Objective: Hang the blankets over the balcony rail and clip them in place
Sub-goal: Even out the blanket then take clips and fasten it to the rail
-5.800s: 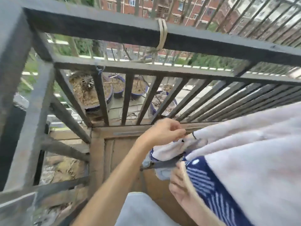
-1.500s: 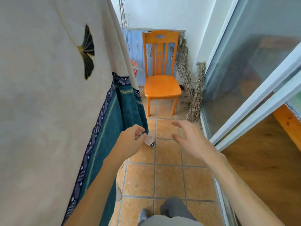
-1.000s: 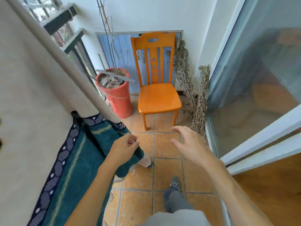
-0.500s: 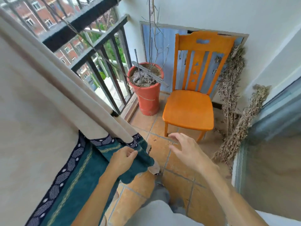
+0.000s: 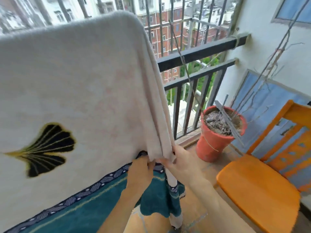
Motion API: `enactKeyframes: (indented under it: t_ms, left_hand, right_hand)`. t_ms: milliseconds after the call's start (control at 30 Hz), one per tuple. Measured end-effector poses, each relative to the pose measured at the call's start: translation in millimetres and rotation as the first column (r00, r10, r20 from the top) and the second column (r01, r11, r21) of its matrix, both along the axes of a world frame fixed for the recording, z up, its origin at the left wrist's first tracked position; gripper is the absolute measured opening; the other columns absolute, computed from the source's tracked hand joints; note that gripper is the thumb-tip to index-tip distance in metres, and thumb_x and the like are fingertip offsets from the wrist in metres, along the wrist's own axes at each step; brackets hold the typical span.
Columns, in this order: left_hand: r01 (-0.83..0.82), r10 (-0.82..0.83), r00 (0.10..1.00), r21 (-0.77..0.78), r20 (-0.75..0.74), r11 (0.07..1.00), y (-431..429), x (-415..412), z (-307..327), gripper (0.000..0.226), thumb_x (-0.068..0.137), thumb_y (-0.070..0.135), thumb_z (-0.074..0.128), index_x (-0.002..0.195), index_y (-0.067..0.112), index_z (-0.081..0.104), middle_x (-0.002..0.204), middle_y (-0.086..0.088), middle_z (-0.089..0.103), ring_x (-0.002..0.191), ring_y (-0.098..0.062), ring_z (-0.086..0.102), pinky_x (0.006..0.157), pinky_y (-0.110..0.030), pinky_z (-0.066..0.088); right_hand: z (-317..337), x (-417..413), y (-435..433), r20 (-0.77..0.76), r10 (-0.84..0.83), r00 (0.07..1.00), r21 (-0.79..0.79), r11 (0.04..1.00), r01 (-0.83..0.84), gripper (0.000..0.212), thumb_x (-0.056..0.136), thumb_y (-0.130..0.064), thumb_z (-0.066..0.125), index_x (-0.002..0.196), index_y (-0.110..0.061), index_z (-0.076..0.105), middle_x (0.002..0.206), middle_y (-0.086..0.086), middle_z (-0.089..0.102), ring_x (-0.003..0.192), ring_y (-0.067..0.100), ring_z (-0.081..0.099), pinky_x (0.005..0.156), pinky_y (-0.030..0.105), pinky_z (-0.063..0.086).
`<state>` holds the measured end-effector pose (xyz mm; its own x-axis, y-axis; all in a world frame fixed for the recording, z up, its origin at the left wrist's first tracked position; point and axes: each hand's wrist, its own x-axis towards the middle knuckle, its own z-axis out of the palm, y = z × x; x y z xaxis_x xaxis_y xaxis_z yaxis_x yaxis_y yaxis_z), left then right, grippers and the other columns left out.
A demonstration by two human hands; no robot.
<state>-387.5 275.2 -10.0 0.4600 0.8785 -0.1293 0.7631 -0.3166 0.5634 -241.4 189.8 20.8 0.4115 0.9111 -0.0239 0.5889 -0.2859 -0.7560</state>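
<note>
The left hand (image 5: 140,171) and right hand (image 5: 182,163) both grip the gathered side edge of the cream, leaf-patterned blanket (image 5: 84,78) draped over the dark balcony rail (image 5: 202,52).

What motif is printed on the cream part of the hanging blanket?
The blanket bears a black, yellow-veined fan-shaped leaf; the head view shows it.

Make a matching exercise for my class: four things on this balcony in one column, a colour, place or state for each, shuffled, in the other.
Column one:
1 blanket
2 flowerpot
3 chair
4 left hand

Column two:
A red
B grips the blanket's corner
C draped over the balcony rail
D orange

Pairs: 1-C, 2-A, 3-D, 4-B
</note>
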Motion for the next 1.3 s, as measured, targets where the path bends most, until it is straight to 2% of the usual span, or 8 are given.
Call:
enactKeyframes:
  t_ms: [200,467,567,633,700,933,1100,1300]
  left_hand:
    - [-0.148,0.145,0.963,-0.003,0.229,0.989,-10.4,22.1,40.0,0.035,0.098,0.027,0.056,0.063,0.028,0.053,0.056,0.007,0.053,0.050,-0.012,0.051,0.056,-0.027,0.051]
    - [-0.370,0.231,0.862,0.251,0.450,0.894,-18.4,22.9,162.3,0.022,0.095,0.037,0.056,0.092,0.021,0.071,0.082,0.011,0.072,0.070,-0.003,0.067,0.068,-0.036,0.058]
    - [-0.500,0.097,0.814,0.606,0.573,0.619,-17.1,13.0,227.4,0.013,0.093,0.029,0.065,0.105,0.026,0.068,0.097,0.019,0.064,0.078,-0.008,0.065,0.067,-0.032,0.058]
    - [-0.423,0.048,0.899,0.834,0.435,0.354,-5.5,6.1,264.5,0.027,0.087,0.022,0.073,0.113,0.021,0.069,0.110,0.008,0.061,0.096,-0.016,0.059,0.077,-0.028,0.052]
    - [-0.333,0.108,0.943,0.908,0.316,0.252,12.2,2.6,292.3,0.029,0.084,0.028,0.075,0.112,0.020,0.071,0.113,0.004,0.062,0.103,-0.020,0.052,0.086,-0.031,0.047]
    - [-0.334,0.053,0.940,0.876,0.337,0.347,28.9,1.5,325.6,0.006,0.082,0.023,0.076,0.083,0.022,0.070,0.088,0.012,0.065,0.087,-0.012,0.051,0.074,-0.029,0.047]
    - [-0.245,0.131,0.969,0.863,0.208,0.443,38.9,-0.3,336.8,0.008,0.095,0.010,0.056,0.092,0.014,0.062,0.094,-0.003,0.063,0.093,-0.020,0.049,0.084,-0.037,0.048]
    - [-0.382,0.205,0.924,0.807,0.323,0.450,47.0,-43.3,360.5,0.020,0.095,-0.007,0.043,0.099,0.008,0.056,0.097,-0.007,0.057,0.090,-0.019,0.054,0.082,-0.029,0.049]
  right_hand:
    - [41.8,43.9,35.2,0.067,0.039,0.997,0.289,0.956,-0.057,0.026,0.094,-0.010,0.053,0.073,-0.025,0.051,0.059,-0.013,0.049,0.059,0.005,0.051,0.049,0.018,0.036]
    - [146.1,83.6,77.6,0.014,0.109,0.994,0.546,0.832,-0.099,0.033,0.078,0.005,0.046,0.086,-0.020,0.067,0.066,-0.005,0.062,0.060,0.008,0.053,0.051,0.018,0.037]
    - [160.9,81.8,86.8,0.048,0.138,0.989,0.571,0.809,-0.141,0.035,0.078,0.002,0.047,0.094,-0.019,0.070,0.075,-0.006,0.067,0.070,0.005,0.058,0.058,0.014,0.041]
    - [158.1,80.2,91.0,0.040,0.155,0.987,0.563,0.812,-0.150,0.035,0.078,0.005,0.048,0.092,-0.019,0.070,0.078,-0.007,0.068,0.074,0.011,0.061,0.063,0.021,0.047]
    - [151.8,80.7,94.0,0.032,0.162,0.986,0.549,0.822,-0.153,0.036,0.079,0.005,0.048,0.094,-0.020,0.069,0.081,-0.008,0.069,0.078,0.013,0.061,0.069,0.031,0.052]
    - [162.7,78.5,89.9,0.062,0.178,0.982,0.562,0.807,-0.182,0.034,0.080,0.009,0.049,0.090,-0.016,0.069,0.072,-0.008,0.066,0.067,0.008,0.059,0.055,0.014,0.038]
    - [173.3,76.9,87.6,0.053,0.192,0.980,0.552,0.812,-0.190,0.039,0.074,0.012,0.046,0.066,-0.024,0.058,0.063,-0.010,0.058,0.063,0.011,0.052,0.053,0.018,0.032]
    - [186.4,91.3,94.9,0.118,0.137,0.984,0.607,0.774,-0.180,0.041,0.077,0.010,0.051,0.099,-0.016,0.073,0.085,-0.007,0.071,0.081,0.013,0.064,0.067,0.023,0.049]
